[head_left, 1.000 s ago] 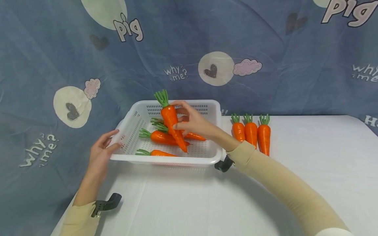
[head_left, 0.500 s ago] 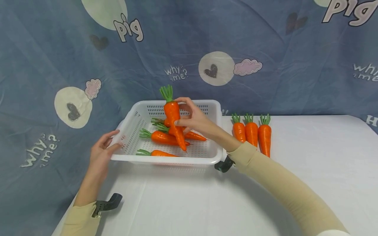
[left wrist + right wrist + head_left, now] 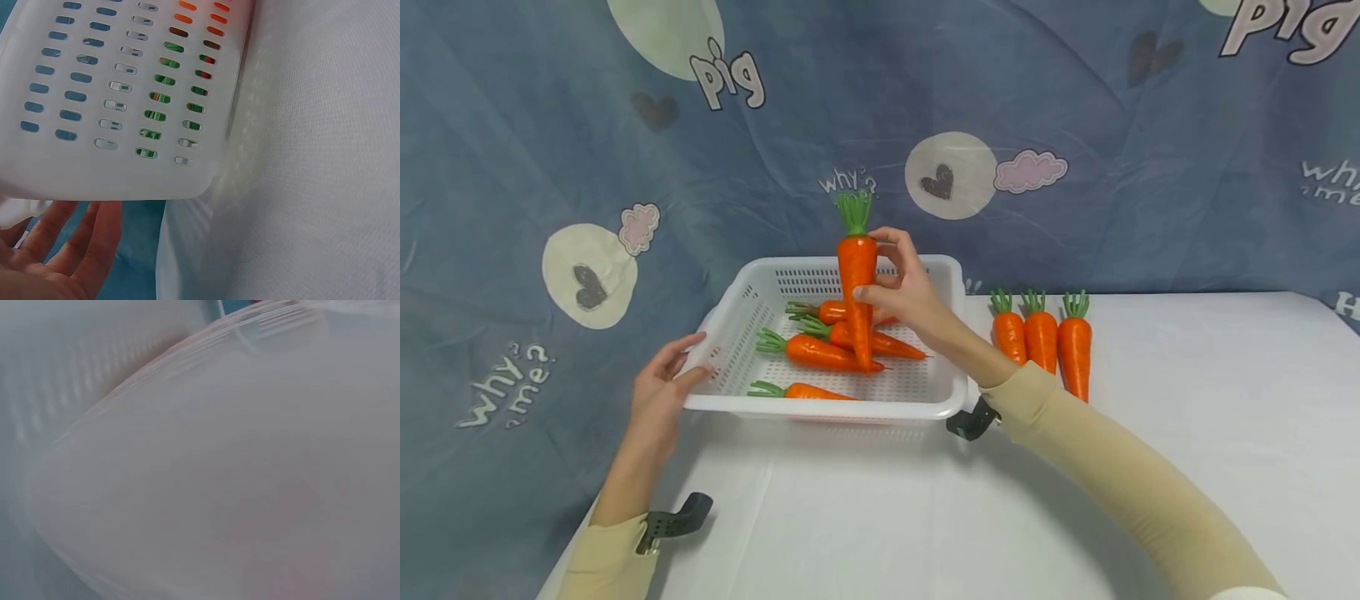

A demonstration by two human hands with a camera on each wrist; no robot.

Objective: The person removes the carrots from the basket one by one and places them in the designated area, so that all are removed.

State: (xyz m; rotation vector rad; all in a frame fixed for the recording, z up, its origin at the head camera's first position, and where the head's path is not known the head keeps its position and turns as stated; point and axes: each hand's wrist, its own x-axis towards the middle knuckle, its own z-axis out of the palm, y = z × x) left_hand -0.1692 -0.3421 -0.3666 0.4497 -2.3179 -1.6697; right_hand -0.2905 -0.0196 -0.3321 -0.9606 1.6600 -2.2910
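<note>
A white plastic basket (image 3: 730,404) with slotted walls stands on the table, with several orange carrots (image 3: 808,392) with green tops lying in it. My right hand (image 3: 913,292) pinches another carrot (image 3: 856,267) above the basket between thumb and fingers, its green top up and its tip down. At the basket's left end, my left hand (image 3: 658,392) holds the rim. In the left wrist view, fingers of the left hand (image 3: 69,250) show beside the basket's edge. The right wrist view is filled by a blurred white surface, and the hand is hidden there.
Three carrots (image 3: 1041,333) lie side by side on the white tablecloth (image 3: 1187,400), right of the basket and partly behind the right forearm. A blue patterned cloth (image 3: 820,100) hangs behind the table. A dark wrist device (image 3: 677,518) sticks out from the left sleeve.
My right hand has raised the carrot and moved it slightly right, turning it from tilted to nearly upright. The left hand and the basket have stayed in place.
</note>
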